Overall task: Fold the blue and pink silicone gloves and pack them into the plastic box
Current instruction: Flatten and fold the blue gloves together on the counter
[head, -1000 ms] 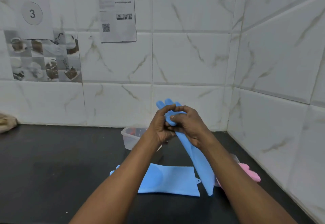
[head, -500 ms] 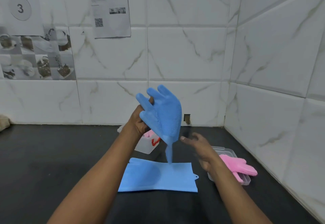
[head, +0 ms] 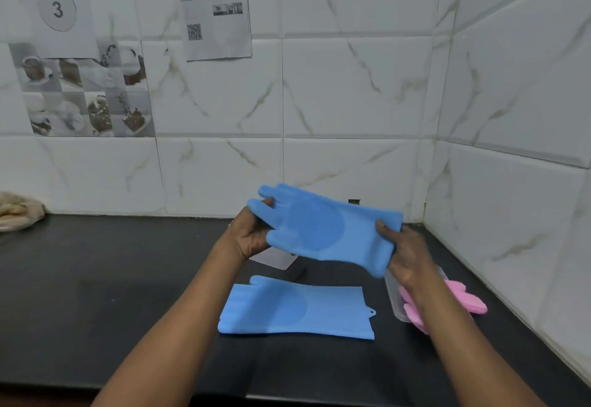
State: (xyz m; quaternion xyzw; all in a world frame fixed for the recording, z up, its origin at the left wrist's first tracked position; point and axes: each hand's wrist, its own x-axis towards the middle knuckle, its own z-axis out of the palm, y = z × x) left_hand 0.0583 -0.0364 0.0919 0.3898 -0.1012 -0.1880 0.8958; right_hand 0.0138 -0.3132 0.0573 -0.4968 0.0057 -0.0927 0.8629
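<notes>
L hand [head: 251, 237] & R hand [head: 404, 251] hold blue glove [head: 323, 230] stretched above 2nd glove [head: 297, 309] flat on counter [head: 112, 294]; pink glove [head: 463, 296] far right.

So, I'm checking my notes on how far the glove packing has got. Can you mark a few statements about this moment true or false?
1. The left-hand grip and right-hand grip hold the raised blue silicone glove by opposite ends. True.
2. The second blue silicone glove lies folded in half on the black countertop. False: it lies flat and unfolded.
3. The pink silicone glove lies on the right, beside the right forearm. True.
4. The white paper sheet on the tiled wall shows the number 7. False: it shows 3.
</notes>
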